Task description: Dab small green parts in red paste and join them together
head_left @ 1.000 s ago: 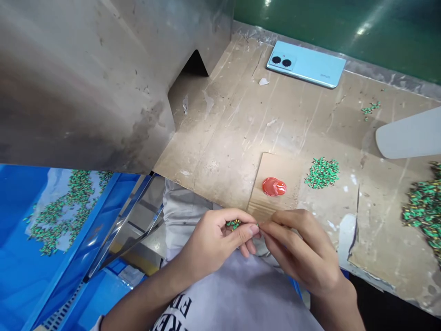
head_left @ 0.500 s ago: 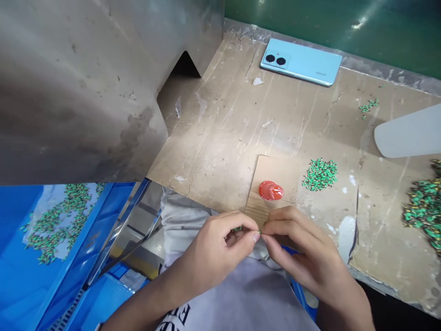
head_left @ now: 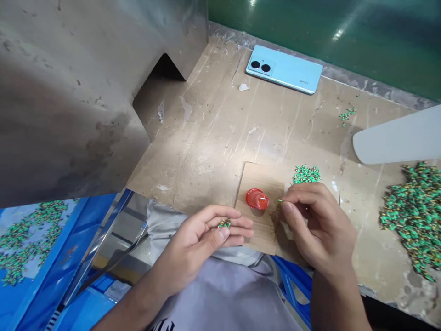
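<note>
My left hand [head_left: 203, 236] is cupped at the table's near edge and holds a few small green parts [head_left: 224, 224] against its fingers. My right hand [head_left: 315, 220] pinches one tiny green part [head_left: 280, 200] between thumb and forefinger, just right of a small red cap [head_left: 257, 199] that lies on a piece of cardboard [head_left: 262, 184]. A small heap of green parts [head_left: 306, 174] lies just beyond my right hand.
A large heap of green parts [head_left: 413, 211] covers the table's right side. A light blue phone [head_left: 284, 69] lies face down at the back. A grey metal housing [head_left: 79, 87] stands on the left, with a blue bin [head_left: 31, 248] holding green parts below it. A white paddle shape [head_left: 399, 138] lies at the right.
My hands were together with fingertips touching; now the right hand has drawn away to the right with one green part, up beside the red cap. The left hand stays with its parts.
</note>
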### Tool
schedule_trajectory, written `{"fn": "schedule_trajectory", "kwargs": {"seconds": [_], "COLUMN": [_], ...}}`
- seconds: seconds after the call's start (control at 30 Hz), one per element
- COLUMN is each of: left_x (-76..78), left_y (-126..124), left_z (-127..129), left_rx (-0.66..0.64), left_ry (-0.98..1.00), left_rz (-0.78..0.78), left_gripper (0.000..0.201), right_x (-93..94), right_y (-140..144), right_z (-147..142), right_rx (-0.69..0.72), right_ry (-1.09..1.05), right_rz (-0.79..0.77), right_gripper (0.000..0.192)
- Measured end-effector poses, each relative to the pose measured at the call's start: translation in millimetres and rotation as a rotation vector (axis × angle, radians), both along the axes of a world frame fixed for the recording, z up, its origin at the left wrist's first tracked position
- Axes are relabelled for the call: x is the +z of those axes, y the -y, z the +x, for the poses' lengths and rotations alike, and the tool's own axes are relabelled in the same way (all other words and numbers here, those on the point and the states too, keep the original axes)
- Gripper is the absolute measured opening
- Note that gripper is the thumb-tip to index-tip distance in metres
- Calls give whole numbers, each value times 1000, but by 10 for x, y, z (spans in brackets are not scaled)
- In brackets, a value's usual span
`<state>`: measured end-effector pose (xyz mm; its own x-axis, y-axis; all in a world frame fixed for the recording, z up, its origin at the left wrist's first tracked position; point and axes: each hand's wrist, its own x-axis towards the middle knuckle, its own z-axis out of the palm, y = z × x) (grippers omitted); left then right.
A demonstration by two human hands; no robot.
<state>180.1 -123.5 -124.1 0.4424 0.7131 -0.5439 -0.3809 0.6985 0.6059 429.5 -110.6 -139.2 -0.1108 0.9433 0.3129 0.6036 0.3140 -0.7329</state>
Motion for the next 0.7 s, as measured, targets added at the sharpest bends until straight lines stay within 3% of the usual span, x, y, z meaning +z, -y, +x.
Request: {"fn": "schedule_trajectory", "kwargs": {"seconds": [0.23,0.7], "left_x": [14,-7], "left_y": [-84,-110], "left_z": [2,7], "left_rx": [34,67], "left_ry": [58,-38], "left_rz": [-27,-23], "left_gripper": [6,14], "right_x": [-22,-17], "right_y": [-60,-66], "right_z": [-74,-87], "right_rx": [31,56], "right_ry": [41,54], "right_rz": [-25,-37], "right_gripper": [12,13]}}
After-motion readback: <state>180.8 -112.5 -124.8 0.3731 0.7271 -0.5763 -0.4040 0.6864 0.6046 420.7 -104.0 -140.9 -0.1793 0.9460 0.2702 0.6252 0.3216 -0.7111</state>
